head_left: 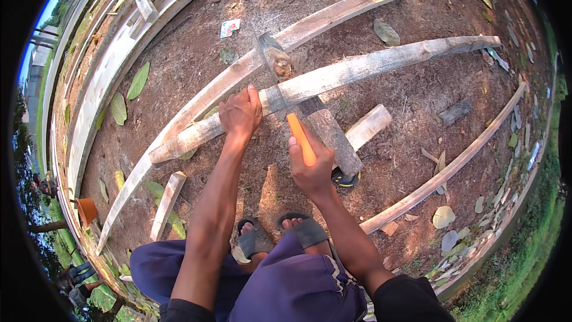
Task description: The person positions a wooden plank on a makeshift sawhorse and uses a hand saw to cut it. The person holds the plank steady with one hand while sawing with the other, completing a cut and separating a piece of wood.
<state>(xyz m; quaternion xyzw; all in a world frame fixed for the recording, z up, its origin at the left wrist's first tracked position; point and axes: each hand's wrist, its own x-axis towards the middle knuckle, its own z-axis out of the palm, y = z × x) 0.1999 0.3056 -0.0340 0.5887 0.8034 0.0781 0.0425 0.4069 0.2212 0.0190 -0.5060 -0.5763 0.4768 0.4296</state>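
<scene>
A long pale wooden plank [357,70] lies slantwise across a short dark log [330,134]. My left hand [241,111] is closed over the plank left of the log, pressing on its top. My right hand [314,167] is wrapped round the orange handle of a handsaw [301,139]. The saw's thin blade points away from me and crosses the plank just right of my left hand. Part of the blade is hidden by the wood, so I cannot tell how deep it sits. Past the plank, a knotty end of wood [277,62] shows beside the blade.
A second long plank [339,13] lies behind the first. Short wood blocks [369,126] [168,206] rest nearby, and a thin strip [453,167] lies at right. Leaves [138,80] litter the dirt. My sandalled feet [256,238] are close below the work. Boards [113,71] line the left.
</scene>
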